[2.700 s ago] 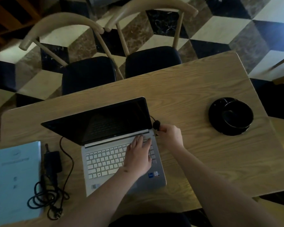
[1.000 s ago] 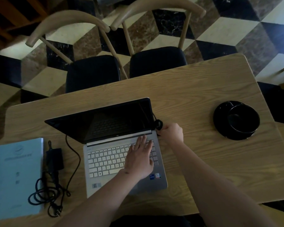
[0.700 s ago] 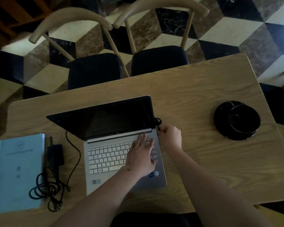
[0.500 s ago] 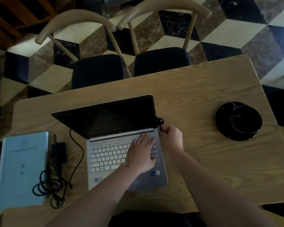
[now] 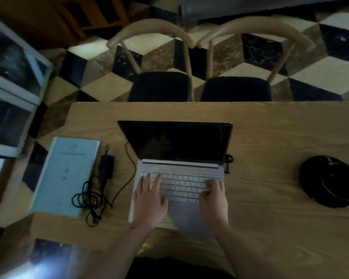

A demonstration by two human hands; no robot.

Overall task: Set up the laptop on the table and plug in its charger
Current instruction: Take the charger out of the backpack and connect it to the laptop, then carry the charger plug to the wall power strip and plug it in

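Laptop [image 5: 179, 170] sits open on the table [image 5: 270, 137], screen dark, under both hands. Risk: cable [image 5: 129, 178] loops loose just outside the left hand [image 5: 149, 202]; a snag could unseat the plug [image 5: 227, 165] beyond the right hand [image 5: 214, 200]. Both hands rest palm-down on the keys, fingers loose, gripping nothing.

Table [image 5: 270, 127] – matt grained wood; laptop [image 5: 179, 178] – silvery deck, glossy dark screen; dish [image 5: 328, 181] glossy black.
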